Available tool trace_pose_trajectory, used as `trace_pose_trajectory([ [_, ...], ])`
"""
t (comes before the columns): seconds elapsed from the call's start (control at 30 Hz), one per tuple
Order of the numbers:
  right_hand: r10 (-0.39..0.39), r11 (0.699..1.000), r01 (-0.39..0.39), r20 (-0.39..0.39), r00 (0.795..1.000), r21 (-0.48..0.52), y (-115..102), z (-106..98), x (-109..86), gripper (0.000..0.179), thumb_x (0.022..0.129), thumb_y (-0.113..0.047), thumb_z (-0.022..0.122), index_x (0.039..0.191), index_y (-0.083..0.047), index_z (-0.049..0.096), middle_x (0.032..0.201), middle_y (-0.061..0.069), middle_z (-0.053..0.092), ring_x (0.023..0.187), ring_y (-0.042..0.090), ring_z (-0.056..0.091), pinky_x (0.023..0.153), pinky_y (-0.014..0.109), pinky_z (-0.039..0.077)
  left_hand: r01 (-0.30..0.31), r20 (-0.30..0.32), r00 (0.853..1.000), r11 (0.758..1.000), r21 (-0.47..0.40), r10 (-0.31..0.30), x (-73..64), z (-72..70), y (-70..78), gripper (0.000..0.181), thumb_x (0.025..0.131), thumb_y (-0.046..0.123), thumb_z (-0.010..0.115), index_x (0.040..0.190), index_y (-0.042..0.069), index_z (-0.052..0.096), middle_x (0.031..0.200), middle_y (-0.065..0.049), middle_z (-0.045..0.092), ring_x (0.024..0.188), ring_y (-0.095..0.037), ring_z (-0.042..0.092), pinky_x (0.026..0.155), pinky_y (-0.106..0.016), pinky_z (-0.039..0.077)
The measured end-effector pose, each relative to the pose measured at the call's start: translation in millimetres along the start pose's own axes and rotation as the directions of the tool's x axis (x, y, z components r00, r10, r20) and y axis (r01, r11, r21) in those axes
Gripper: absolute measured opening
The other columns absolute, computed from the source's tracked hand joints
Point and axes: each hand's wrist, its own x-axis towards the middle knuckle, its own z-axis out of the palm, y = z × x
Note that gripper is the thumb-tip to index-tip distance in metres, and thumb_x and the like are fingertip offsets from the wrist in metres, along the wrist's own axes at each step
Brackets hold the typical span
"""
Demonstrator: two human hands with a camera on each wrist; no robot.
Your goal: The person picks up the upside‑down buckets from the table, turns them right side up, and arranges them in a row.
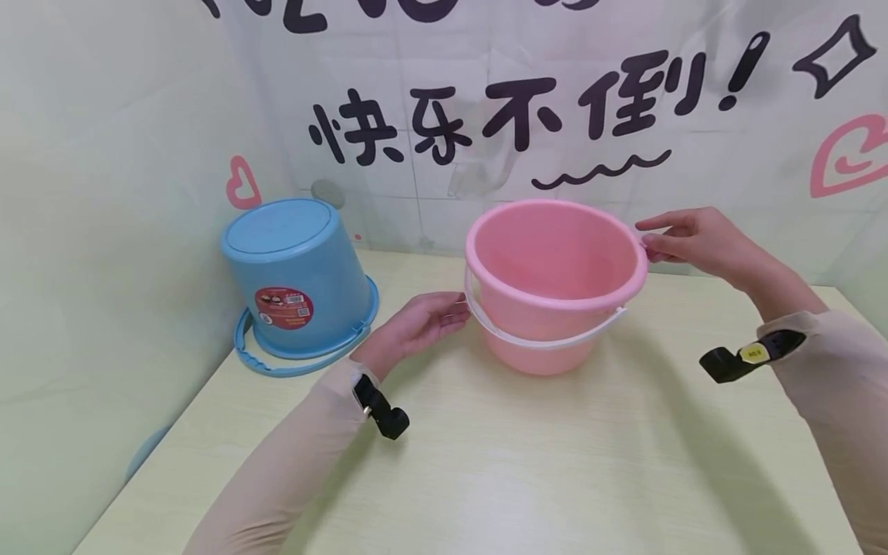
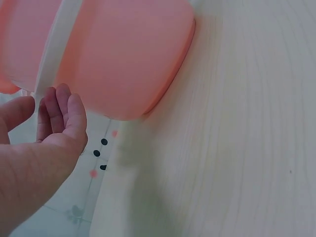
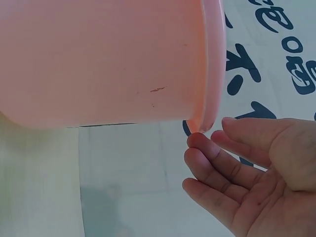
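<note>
A pink bucket [image 1: 541, 335] stands upright on the table, its mouth facing up. Its white handle [image 1: 541, 343] hangs down across the near side. By the bucket's left side is my left hand [image 1: 433, 320], fingers relaxed and slightly bent. The left wrist view has its thumb and fingers apart around the handle's end, close under the rim. My right hand [image 1: 694, 239] is at the right side of the rim. In the right wrist view, its bent fingertips [image 3: 197, 140] come right up to the rim's edge, with the thumb on the other side.
A blue bucket [image 1: 312, 270] with a red label stands upside down at the back left, its blue handle [image 1: 277, 371] lying on the table. Behind the table [image 1: 499, 470] hangs a white sheet [image 1: 430, 220] with black lettering and pink hearts. A pale wall covering [image 1: 125, 270] borders the left.
</note>
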Motion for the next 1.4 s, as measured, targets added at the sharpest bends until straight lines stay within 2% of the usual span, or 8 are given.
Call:
trace_pose_trajectory([
  [0.1, -0.012, 1.0, 0.012, -0.001, 1.0, -0.018, 1.2, -1.5, -4.2, 0.05, 0.092, -0.029, 0.056, 0.13, 0.004, 0.047, 0.104, 0.017, 0.065, 0.079, 0.002, 0.062, 0.071, 0.016, 0.05, 0.012, -0.025, 1.0, 1.0, -0.006, -0.012, -4.3, -1.8, 2.2, 0.041, 0.098, 0.008, 0.04, 0.132, -0.013, 0.031, 0.107, -0.013, 0.05, 0.12, -0.034, 0.04, 0.103, -0.039, 0.031],
  [0.3, -0.035, 0.998, 0.035, -0.001, 0.999, -0.05, 1.7, -3.1, -14.4, 0.046, 0.093, -0.024, 0.054, 0.128, 0.004, 0.048, 0.102, 0.018, 0.065, 0.079, 0.002, 0.062, 0.071, 0.016, 0.05, 0.022, -0.055, 0.998, 1.0, -0.004, -0.022, -13.5, -6.1, 7.3, 0.042, 0.097, 0.008, 0.042, 0.133, -0.011, 0.03, 0.102, -0.011, 0.052, 0.11, -0.027, 0.048, 0.1, -0.036, 0.036],
  [0.53, -0.048, 0.995, 0.048, -0.004, 0.999, -0.085, 1.3, -3.6, -31.2, 0.046, 0.093, -0.027, 0.055, 0.129, 0.001, 0.048, 0.099, 0.014, 0.066, 0.08, 0.0, 0.062, 0.076, 0.024, 0.051, 0.013, -0.065, 0.998, 0.999, -0.033, -0.015, -28.3, -13.4, 12.4, 0.023, 0.097, 0.006, 0.04, 0.117, -0.005, 0.042, 0.1, -0.009, 0.052, 0.093, -0.018, 0.055, 0.097, -0.033, 0.04],
  [0.77, -0.075, 0.991, 0.07, -0.038, 0.996, -0.116, 3.1, -1.0, -49.7, 0.043, 0.092, -0.027, 0.056, 0.128, -0.004, 0.052, 0.093, 0.008, 0.068, 0.08, 0.001, 0.06, 0.07, 0.009, 0.043, 0.004, -0.061, 0.998, 1.0, -0.025, -0.005, -42.7, -22.6, 19.7, 0.015, 0.098, 0.006, 0.039, 0.11, -0.001, 0.043, 0.097, -0.007, 0.053, 0.09, -0.016, 0.056, 0.092, -0.03, 0.044],
  [1.0, -0.13, 0.984, 0.122, -0.055, 0.99, -0.131, 3.2, 6.9, -64.8, 0.038, 0.09, -0.021, 0.059, 0.125, -0.006, 0.055, 0.089, 0.004, 0.068, 0.079, 0.0, 0.06, 0.069, 0.009, 0.044, 0.001, -0.047, 0.999, 1.0, 0.014, 0.0, -58.2, -31.7, 26.3, 0.015, 0.098, 0.008, 0.039, 0.111, 0.0, 0.042, 0.097, -0.006, 0.054, 0.093, -0.017, 0.055, 0.096, -0.032, 0.041],
  [1.07, -0.155, 0.981, 0.147, -0.06, 0.986, -0.128, 1.3, 9.4, -69.3, 0.036, 0.089, -0.018, 0.061, 0.123, -0.006, 0.056, 0.086, 0.002, 0.068, 0.079, 0.002, 0.06, 0.068, 0.01, 0.045, -0.003, -0.047, 0.999, 1.0, 0.018, 0.004, -62.3, -34.0, 27.9, 0.015, 0.098, 0.008, 0.039, 0.111, 0.0, 0.042, 0.097, -0.006, 0.054, 0.093, -0.017, 0.055, 0.094, -0.031, 0.043],
  [1.3, -0.287, 0.952, 0.277, -0.061, 0.956, -0.132, -6.5, 16.9, -82.7, 0.033, 0.087, -0.013, 0.064, 0.119, -0.005, 0.06, 0.08, -0.003, 0.066, 0.075, 0.005, 0.06, 0.062, 0.014, 0.047, -0.01, -0.042, 0.999, 1.0, 0.019, 0.011, -74.2, -40.9, 33.4, 0.012, 0.098, 0.009, 0.041, 0.102, 0.003, 0.05, 0.097, -0.006, 0.055, 0.094, -0.017, 0.055, 0.101, -0.038, 0.034],
  [1.4, -0.322, 0.942, 0.315, -0.046, 0.946, -0.119, -10.8, 21.7, -87.6, 0.033, 0.086, -0.011, 0.065, 0.118, -0.005, 0.061, 0.079, -0.004, 0.066, 0.074, 0.008, 0.059, 0.062, 0.015, 0.047, -0.012, -0.043, 0.999, 1.0, 0.016, 0.013, -79.0, -43.7, 35.8, 0.012, 0.098, 0.009, 0.042, 0.101, 0.005, 0.053, 0.098, -0.006, 0.054, 0.095, -0.018, 0.055, 0.101, -0.037, 0.034],
])
